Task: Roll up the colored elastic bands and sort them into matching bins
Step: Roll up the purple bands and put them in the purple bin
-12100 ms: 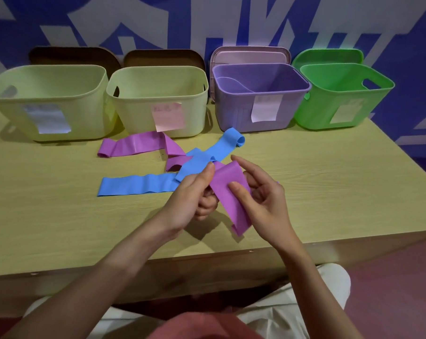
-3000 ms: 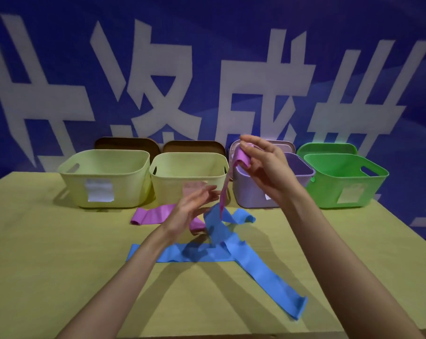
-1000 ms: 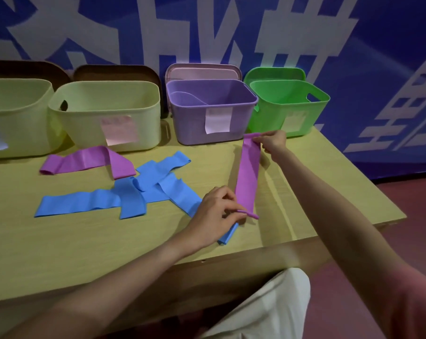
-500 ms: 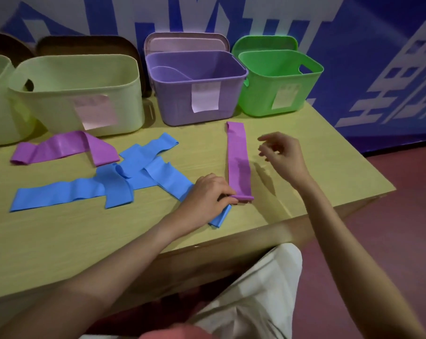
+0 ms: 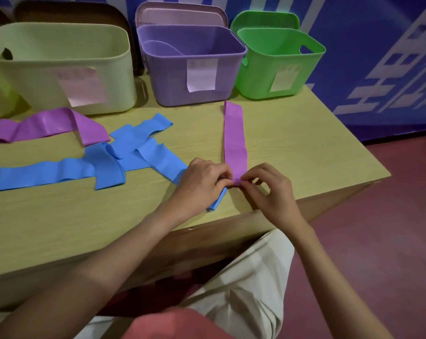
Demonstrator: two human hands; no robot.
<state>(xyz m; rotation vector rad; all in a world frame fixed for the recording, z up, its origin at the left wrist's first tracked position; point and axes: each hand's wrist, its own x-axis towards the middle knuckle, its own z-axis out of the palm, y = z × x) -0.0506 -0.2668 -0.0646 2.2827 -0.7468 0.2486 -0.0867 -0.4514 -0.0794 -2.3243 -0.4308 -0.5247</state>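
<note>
A purple elastic band (image 5: 234, 135) lies stretched flat on the table, pointing away from me toward the purple bin (image 5: 192, 67). My left hand (image 5: 202, 183) and my right hand (image 5: 270, 189) both pinch its near end, which is curled into a small fold between the fingertips. Two blue bands (image 5: 124, 157) lie crossed to the left; one runs under my left hand. A second purple band (image 5: 48, 124) lies folded at the far left. A green bin (image 5: 278, 62) stands right of the purple one.
A pale yellow-green bin (image 5: 60, 67) stands left of the purple bin, with another at the frame's left edge. Lids lean behind the bins. The table edge (image 5: 329, 189) runs close to my right hand.
My right hand has come back from the band's far side to its near end and now pinches it beside my left hand. The band's near end has curled up.
</note>
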